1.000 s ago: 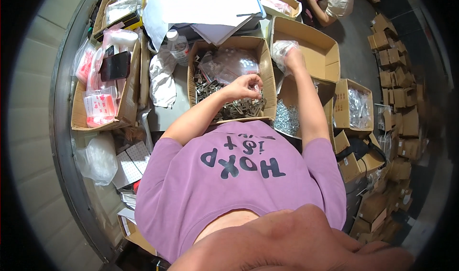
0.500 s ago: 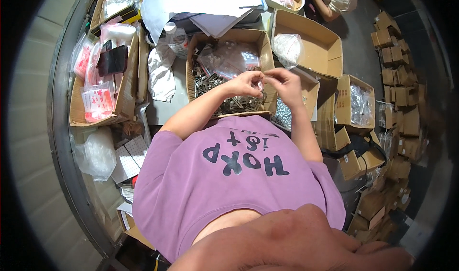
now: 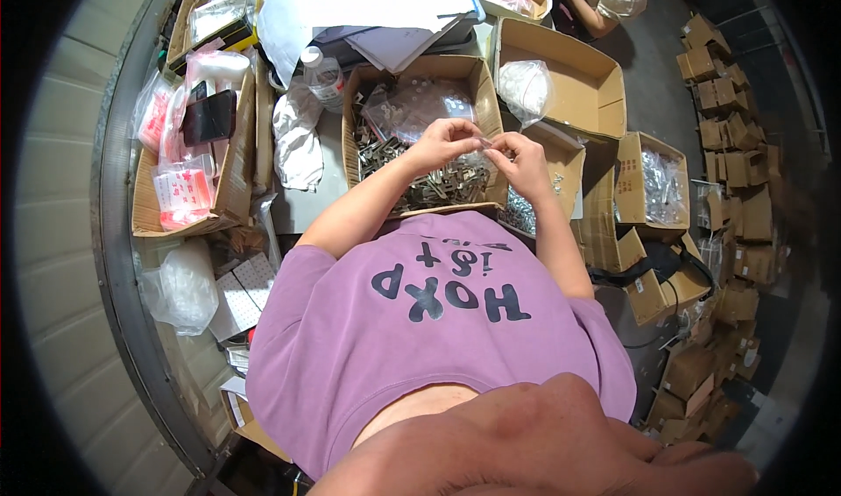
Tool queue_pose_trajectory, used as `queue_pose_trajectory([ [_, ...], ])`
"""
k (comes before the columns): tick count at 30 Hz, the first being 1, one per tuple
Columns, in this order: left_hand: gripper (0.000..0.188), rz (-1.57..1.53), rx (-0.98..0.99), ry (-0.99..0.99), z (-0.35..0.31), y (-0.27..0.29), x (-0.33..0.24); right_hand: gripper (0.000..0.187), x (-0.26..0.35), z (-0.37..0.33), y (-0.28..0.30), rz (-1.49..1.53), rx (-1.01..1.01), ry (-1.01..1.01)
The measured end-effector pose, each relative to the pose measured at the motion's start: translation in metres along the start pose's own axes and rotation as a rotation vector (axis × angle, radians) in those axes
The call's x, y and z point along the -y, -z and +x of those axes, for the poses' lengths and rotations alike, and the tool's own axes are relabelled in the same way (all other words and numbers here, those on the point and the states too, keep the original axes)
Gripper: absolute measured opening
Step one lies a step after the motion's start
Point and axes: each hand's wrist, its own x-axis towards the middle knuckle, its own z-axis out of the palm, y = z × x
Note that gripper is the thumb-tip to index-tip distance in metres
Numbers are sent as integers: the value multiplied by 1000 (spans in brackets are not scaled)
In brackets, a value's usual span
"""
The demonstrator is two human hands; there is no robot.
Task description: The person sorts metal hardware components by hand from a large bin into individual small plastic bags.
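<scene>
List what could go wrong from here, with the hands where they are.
The small clear item pinched between the left hand and right hand might slip and get lost among the loose metal pieces close by.

The dark phone lies on plastic bags in a carton; a bump could perhaps slide it off.

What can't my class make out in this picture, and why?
- Head view: the small item between the left hand and right hand: too small, partly covered by both.
- Head view: the head of the co-worker: cut off by the top edge.
- Head view: whatever lies under the white paper: covered.
</scene>
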Motion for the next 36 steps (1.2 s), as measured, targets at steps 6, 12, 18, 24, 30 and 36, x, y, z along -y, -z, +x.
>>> queue_pose_trajectory([
  [6,15,228,-86,-66,-1,1,3,16,5,1,-6,95,-5,-315],
  [12,13,522,-128,-204,-4,-4,-4,18,4,7,-14,89,38,-223],
  [18,11,425,-329,-335,-2,1,-8,16,6,4,7,118,-23,-247],
  [24,15,442,-351,-242,4,10,-1,13,-3,-6,35,215,-144,-264],
  [30,26,1263,-491,-65,0,31,-4,10,-53,-38,145,107,-659,-366],
  [36,45,1454,-274,123,10,30,19,13,-72,-46,158,-70,-911,-325],
])
